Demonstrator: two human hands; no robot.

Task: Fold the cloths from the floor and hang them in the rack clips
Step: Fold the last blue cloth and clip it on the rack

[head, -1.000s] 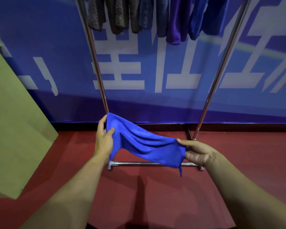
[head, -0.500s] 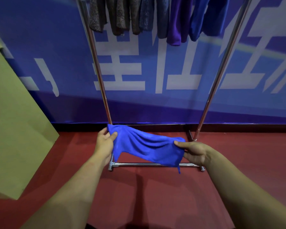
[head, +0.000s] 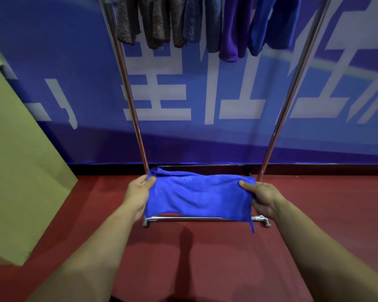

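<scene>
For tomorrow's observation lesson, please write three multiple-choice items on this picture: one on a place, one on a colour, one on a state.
1. Where does the cardboard box stand?
A. left of the rack
B. right of the rack
C. under the rack

2. What colour is the floor?
A. green
B. red
C. white

3. How is the blue cloth held?
A. by the left hand alone
B. it lies on the floor
C. by both hands

Key: 1 A, the box is left of the rack. 2 B, the floor is red. 3 C, the left hand and the right hand each grip one end.
</scene>
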